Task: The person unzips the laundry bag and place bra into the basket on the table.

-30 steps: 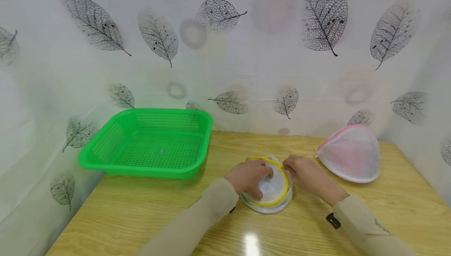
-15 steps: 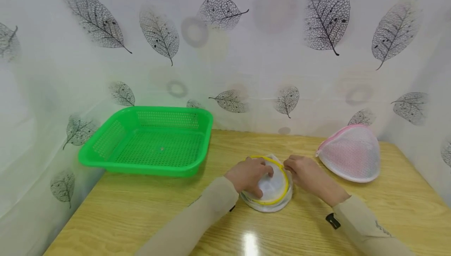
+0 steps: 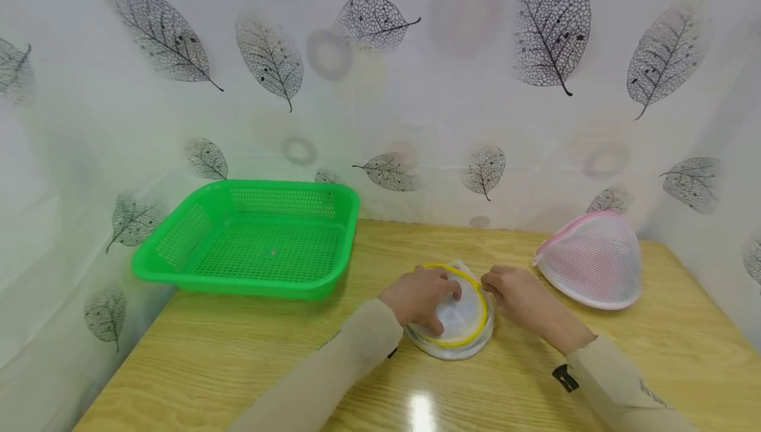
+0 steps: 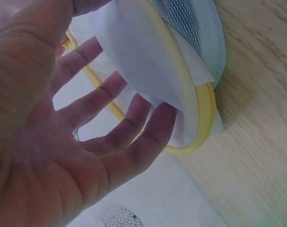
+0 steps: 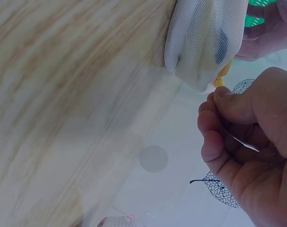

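A round white mesh laundry bag [image 3: 458, 310] with yellow zipper trim [image 3: 484, 316] lies on the table between my hands. Over its left side my left hand [image 3: 419, 296] is spread; in the left wrist view the fingers [image 4: 134, 116] lie apart against the mesh, lightly bent. My right hand [image 3: 523, 303] pinches at the bag's far right edge with thumb and forefinger. In the right wrist view those fingertips [image 5: 222, 92] meet at the end of the yellow zipper [image 5: 220, 78]; the pull itself is hidden. Grey-blue patches show through the mesh.
A green plastic basket [image 3: 341, 273] stands at the back left of the wooden table [image 3: 250, 359]. At the back right rests a white and pink mesh bag [image 3: 594, 263] with a pink zipper. Behind hangs a leaf-patterned curtain [image 3: 440, 108].
My right hand has shifted very slightly to the right along the bag's edge. My left hand and the laundry bag stay where they were.
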`<state>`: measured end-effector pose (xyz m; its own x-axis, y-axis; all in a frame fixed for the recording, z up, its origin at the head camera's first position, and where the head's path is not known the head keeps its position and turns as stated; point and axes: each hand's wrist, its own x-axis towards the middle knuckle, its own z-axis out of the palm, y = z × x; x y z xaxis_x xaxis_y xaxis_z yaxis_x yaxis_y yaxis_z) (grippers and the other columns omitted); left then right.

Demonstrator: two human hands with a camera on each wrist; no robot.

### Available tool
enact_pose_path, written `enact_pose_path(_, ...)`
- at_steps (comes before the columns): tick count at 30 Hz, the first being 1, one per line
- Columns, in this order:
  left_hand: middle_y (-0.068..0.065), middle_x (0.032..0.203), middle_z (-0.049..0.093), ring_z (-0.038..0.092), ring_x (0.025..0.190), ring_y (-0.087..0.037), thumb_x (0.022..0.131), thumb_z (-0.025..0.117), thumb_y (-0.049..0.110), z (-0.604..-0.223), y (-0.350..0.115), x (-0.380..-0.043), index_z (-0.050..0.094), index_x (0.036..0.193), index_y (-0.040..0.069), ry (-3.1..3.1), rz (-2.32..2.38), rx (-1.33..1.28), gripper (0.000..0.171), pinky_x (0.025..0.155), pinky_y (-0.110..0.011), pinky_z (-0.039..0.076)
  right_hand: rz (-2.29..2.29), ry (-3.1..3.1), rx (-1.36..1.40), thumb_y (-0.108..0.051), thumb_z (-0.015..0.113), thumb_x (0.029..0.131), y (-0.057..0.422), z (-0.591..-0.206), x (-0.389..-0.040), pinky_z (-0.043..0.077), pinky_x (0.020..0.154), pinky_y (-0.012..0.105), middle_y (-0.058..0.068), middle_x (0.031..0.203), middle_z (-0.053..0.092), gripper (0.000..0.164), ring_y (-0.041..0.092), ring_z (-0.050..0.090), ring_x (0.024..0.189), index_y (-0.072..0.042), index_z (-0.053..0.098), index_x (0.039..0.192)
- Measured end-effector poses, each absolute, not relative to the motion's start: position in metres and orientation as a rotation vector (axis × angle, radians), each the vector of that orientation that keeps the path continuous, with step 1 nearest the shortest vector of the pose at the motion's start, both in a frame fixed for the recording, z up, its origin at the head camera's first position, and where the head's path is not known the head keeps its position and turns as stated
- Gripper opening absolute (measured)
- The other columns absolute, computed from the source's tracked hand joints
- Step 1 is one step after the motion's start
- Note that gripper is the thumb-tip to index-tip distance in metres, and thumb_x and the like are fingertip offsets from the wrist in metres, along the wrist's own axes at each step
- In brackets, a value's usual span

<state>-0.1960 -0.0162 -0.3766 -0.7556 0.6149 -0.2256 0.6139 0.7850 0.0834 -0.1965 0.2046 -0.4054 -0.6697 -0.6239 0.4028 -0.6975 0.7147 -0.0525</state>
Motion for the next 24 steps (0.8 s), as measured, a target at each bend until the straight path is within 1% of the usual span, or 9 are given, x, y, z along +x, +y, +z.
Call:
enact_pose_path(3,0.004,0.138,0.059,0.059,0.109,-0.021,0.080,0.086,0.033,-0.3755,-0.0155,-0.1953,0.064,0.126,0.031,2.737,0.010,0.949,0.052,0.083,-0.030,0.054,0.282,-2.565,1.025,0.007,0.078,0.080,0.2052,-0.4049,-0.1957,0.052,0.062,0.028,-0.004,0.078,0.065,0.020,0.014,0.066,0.070,-0.011,0.069,0.079)
enact_pose_path(8,0.004,0.138,0.059,0.059,0.108,-0.021,0.080,0.086,0.033,-0.3745,-0.0152,-0.1945,0.064,0.126,0.031,2.739,0.008,0.949,0.051,0.082,-0.030,0.054,0.267,-2.572,1.015,0.010,0.078,0.077,0.2067,-0.4053,-0.1947,0.052,0.061,0.027,-0.003,0.076,0.063,0.022,0.012,0.064,0.068,-0.010,0.068,0.079)
enact_pose_path(15,0.003,0.138,0.059,0.060,0.110,-0.020,0.080,0.086,0.034,-0.3747,-0.0153,-0.1944,0.064,0.127,0.030,2.742,0.007,0.955,0.052,0.084,-0.030,0.055,0.278,-2.628,0.988,0.011,0.077,0.077,0.2075,-0.4054,-0.1926,0.050,0.060,0.025,-0.005,0.073,0.059,0.023,0.006,0.057,0.065,-0.010,0.068,0.078)
enact_pose_path(19,0.004,0.138,0.059,0.061,0.111,-0.021,0.079,0.087,0.034,-0.3750,-0.0155,-0.1941,0.064,0.127,0.031,2.745,0.014,0.946,0.053,0.084,-0.031,0.056,0.292,-2.628,1.002,0.012,0.076,0.076,0.2078,-0.4038,-0.1912,0.049,0.059,0.024,-0.005,0.072,0.060,0.024,0.005,0.056,0.064,-0.011,0.068,0.078)
enact_pose_path(24,0.005,0.137,0.059,0.061,0.108,-0.020,0.078,0.088,0.035,-0.3780,-0.0160,-0.1959,0.064,0.126,0.031,2.750,0.028,0.950,0.053,0.082,-0.032,0.055,0.302,-2.629,1.002,0.015,0.073,0.074,0.2091,-0.4030,-0.1879,0.048,0.059,0.023,-0.005,0.073,0.060,0.026,0.005,0.053,0.065,-0.010,0.068,0.078)
